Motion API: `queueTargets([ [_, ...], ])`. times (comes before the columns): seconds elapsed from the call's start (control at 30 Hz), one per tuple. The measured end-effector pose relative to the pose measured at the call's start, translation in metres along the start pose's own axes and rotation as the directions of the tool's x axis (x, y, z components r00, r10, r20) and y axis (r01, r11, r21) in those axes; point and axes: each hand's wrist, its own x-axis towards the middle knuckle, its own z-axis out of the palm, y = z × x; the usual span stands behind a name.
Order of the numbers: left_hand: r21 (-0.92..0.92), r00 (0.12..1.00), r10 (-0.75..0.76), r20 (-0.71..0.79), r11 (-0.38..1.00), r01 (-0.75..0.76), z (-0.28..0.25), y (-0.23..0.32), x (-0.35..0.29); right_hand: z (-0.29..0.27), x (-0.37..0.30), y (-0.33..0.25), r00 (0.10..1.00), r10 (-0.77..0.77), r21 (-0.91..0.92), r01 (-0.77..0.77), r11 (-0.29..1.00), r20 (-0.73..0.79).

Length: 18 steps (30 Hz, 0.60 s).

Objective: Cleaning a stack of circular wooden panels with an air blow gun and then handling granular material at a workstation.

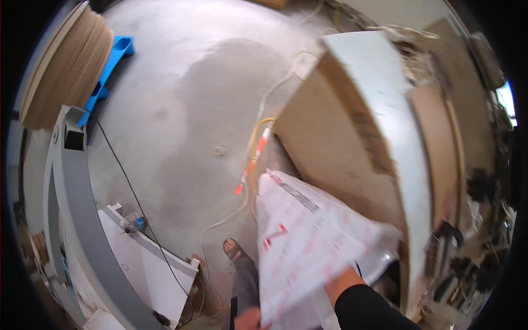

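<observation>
A large white plastic bag (308, 231) with pink and red print hangs in front of me. It looks like thin film, creased, and its right end is blurred. My left hand (248, 319) is at the bag's lower left edge, its fingers bent round that edge and slightly smeared by motion. From the lower right my right forearm, in a black sleeve, reaches up to the bag. Only the wrist and back of my right hand (342, 281) show; the fingers are hidden by the plastic. Clear, shiny film (379, 264) lies close to that wrist.
A big brown board box (341, 121) with a pale top stands to the right. Cables (256, 137) run along the concrete floor. On the left are a grey metal frame (82, 181), a white panel (143, 264) with a power tool (136, 224), and a coil (71, 60) on a blue pallet (113, 66).
</observation>
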Motion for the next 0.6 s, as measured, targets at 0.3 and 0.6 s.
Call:
queueTargets([
  [0.3,-0.084,0.999,-0.042,0.027,0.995,0.044,0.005,-0.036,-0.009,0.057,0.287,-0.014,0.938,0.113,0.227,-0.038,0.973,-0.328],
  [0.6,-0.035,0.988,-0.11,0.11,0.993,0.114,-0.002,-0.049,0.012,0.107,0.322,-0.003,0.941,0.176,0.327,-0.076,0.942,-0.29],
])
